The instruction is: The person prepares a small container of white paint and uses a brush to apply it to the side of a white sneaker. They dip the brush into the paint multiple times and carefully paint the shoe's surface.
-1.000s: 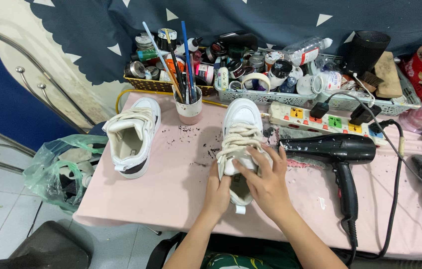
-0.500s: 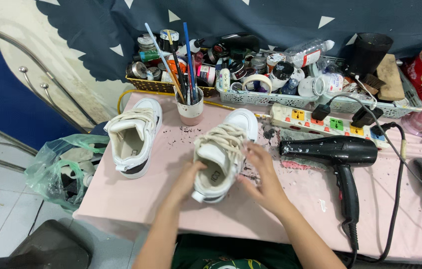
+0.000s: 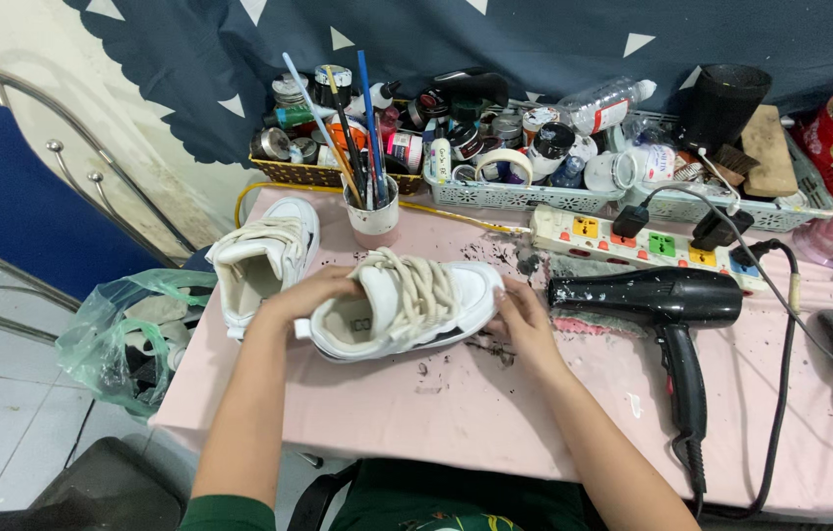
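- Nearest the camera: two bare forearms reaching up over the pink counter (image 3: 495, 413), stained with dark specks and smears.
- Left hand (image 3: 303, 295) curled around the heel end of a white sneaker (image 3: 402, 310), fingers wrapped over the collar, holding it.
- Right hand (image 3: 518, 317) pressed against the toe end of the same sneaker, fingers closed on it.
- Sneaker lying crosswise mid-counter, tipped on its side, cream laces facing up, dark sole edge toward the body.
- Just left of it and behind the left hand: a second white sneaker (image 3: 264, 261), upright, opening toward the camera, close to the counter's left edge.
- To the right, near the toe: a black hair dryer (image 3: 667, 315) flat on the counter, handle pointing toward the body, cord trailing off the near edge.
- Beyond the dryer: a white power strip (image 3: 633, 236) with coloured switches and two black plugs seated in it.
- Behind the held sneaker: a cup of brushes (image 3: 372, 211), standing upright.
- Farthest back, against the dark blue cloth: baskets (image 3: 495, 197) crowded with jars, tape rolls and bottles.
- Off the counter at left: a green plastic bag (image 3: 117, 339) on the floor beside a blue chair (image 3: 23, 216).
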